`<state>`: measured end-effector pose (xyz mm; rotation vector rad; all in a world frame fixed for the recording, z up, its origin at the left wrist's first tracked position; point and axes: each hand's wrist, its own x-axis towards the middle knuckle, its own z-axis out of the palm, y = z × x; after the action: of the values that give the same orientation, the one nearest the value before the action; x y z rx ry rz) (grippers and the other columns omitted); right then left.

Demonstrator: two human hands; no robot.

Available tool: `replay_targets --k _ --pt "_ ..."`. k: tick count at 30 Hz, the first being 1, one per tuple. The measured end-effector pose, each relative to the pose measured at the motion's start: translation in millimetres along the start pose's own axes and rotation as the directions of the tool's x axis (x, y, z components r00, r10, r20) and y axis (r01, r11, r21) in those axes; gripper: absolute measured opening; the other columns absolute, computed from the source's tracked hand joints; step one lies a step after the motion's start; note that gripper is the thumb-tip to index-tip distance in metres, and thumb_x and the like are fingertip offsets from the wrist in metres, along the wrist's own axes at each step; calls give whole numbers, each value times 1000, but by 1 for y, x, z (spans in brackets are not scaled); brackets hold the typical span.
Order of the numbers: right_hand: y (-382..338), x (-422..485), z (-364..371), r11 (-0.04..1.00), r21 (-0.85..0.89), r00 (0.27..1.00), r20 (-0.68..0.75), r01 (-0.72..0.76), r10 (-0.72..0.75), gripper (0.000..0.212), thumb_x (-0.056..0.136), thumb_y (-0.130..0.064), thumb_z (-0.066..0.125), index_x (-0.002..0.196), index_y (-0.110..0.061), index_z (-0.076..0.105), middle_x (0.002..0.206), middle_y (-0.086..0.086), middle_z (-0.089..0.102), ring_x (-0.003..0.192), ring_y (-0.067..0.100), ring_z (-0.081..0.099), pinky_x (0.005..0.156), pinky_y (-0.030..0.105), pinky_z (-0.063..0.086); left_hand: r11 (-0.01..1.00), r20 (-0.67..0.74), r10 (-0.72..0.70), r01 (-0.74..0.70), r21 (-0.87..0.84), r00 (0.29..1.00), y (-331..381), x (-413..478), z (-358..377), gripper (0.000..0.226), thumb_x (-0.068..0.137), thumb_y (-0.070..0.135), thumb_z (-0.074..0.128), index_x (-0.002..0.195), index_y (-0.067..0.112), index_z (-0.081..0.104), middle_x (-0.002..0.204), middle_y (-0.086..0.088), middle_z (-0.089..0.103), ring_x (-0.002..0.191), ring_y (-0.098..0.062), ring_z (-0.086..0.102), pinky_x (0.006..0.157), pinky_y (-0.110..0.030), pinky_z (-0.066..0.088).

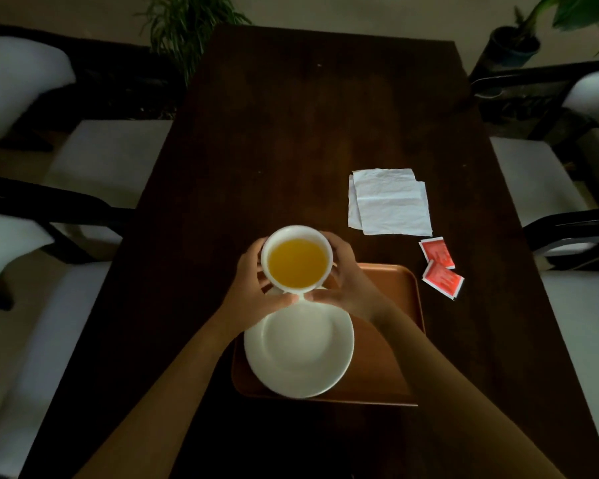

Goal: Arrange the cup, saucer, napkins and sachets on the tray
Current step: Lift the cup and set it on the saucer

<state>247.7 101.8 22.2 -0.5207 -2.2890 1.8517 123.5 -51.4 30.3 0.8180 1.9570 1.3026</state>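
Observation:
A white cup filled with yellow-orange liquid is held between both hands above the far edge of an orange-brown tray. My left hand wraps its left side, my right hand its right side, thumbs meeting under the near rim. A white saucer lies empty on the tray's left part, just nearer me than the cup. Two white napkins lie overlapped on the table to the right. Two red sachets lie beside the tray's far right corner.
The dark wooden table stretches away from me. White-cushioned chairs with dark frames stand along both long sides. Potted plants stand on the floor beyond the far end.

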Motion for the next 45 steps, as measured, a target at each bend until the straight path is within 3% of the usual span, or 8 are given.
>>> replay_targets --k 9,16,20,27,31,34,38,45 --pt "11 -55 20 998 21 997 54 -51 50 94 63 -12 81 137 -24 25 140 -1 26 133 13 30 105 21 37 998 -76 -8 13 59 997 -3 -59 24 83 56 18 83 107 54 29 113 32 33 104 15 43 78 -7 39" --pt "20 -74 29 997 0 993 89 -75 75 91 62 -16 79 130 -42 23 136 -22 25 132 6 28 103 12 34 989 -91 -82 92 112 992 -15 -82 33 90 57 18 83 124 38 27 129 8 30 118 -7 37 90 -24 38" --pt "20 -79 31 994 -22 989 97 -108 110 92 61 -20 78 130 -41 22 138 -7 25 129 5 30 102 20 33 977 -101 -108 125 176 989 -17 -88 37 99 59 17 83 136 21 21 141 -5 27 121 -7 30 94 -26 34" --pt "18 -81 32 993 -53 989 101 -107 112 95 62 -23 78 134 -41 18 142 -6 23 134 12 26 111 37 31 966 -101 -107 127 224 989 -15 -91 39 101 62 21 81 140 20 17 144 -7 27 127 -12 30 101 -32 36" --pt "17 -82 27 987 -19 978 130 -161 162 104 63 -23 80 135 -47 10 144 -12 18 133 4 26 108 26 30 942 -56 -180 188 279 982 -11 -90 33 113 58 37 81 142 31 5 151 -5 17 138 -23 20 107 -45 32" --pt "19 -83 13 982 4 971 149 -189 186 110 67 -11 79 144 -31 3 152 -5 11 138 11 21 111 27 24 933 -18 -236 231 275 972 -1 -87 24 118 54 49 80 142 37 3 153 2 10 139 -23 14 107 -48 29" --pt "15 -83 -14 978 -4 963 174 -209 206 108 70 -3 76 144 -29 2 153 -3 10 139 11 19 112 28 24 944 -24 -144 144 296 989 18 -71 14 104 64 51 74 143 32 10 153 -1 15 140 -20 13 107 -44 25" --pt "11 -54 -72 973 -89 950 -250 -215 187 56 87 -11 57 138 -21 34 144 4 41 128 16 41 96 28 39 874 99 79 -116 471 992 57 13 40 66 83 38 59 140 24 28 146 -5 32 137 -20 19 107 -35 23"
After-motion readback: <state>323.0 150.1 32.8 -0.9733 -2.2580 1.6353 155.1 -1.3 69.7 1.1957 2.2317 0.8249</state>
